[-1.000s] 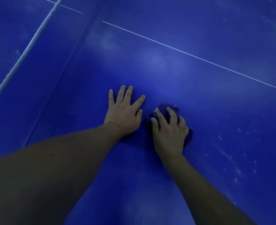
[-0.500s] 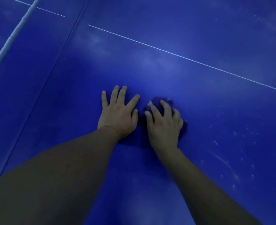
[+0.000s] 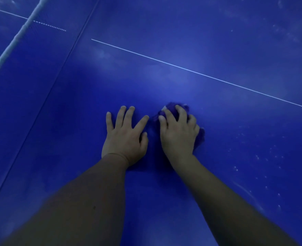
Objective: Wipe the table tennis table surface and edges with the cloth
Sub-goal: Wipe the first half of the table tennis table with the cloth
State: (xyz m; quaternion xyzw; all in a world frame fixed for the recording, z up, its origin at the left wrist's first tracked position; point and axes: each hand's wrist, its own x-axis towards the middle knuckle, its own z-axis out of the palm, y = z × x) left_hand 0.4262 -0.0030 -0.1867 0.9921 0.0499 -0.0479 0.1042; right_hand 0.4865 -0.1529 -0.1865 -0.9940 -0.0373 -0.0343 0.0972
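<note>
wiping underway: your right hand [image 3: 178, 134] grips cloth [image 3: 171, 108]; left hand [image 3: 124, 137] flat on table [image 3: 75, 121]; specks [image 3: 256, 157] at 4 o'clock remain, edges unseen.

Right hand [image 3: 179, 134] pushed cloth [image 3: 171, 108] slightly forward; left hand [image 3: 124, 137] followed.

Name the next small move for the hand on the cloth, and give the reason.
Probably slide the right hand, which grips the bunched purple cloth, rightward over the pale specks on the blue table tennis table; they look unwiped. The left hand lies flat beside it as a brace.
</note>
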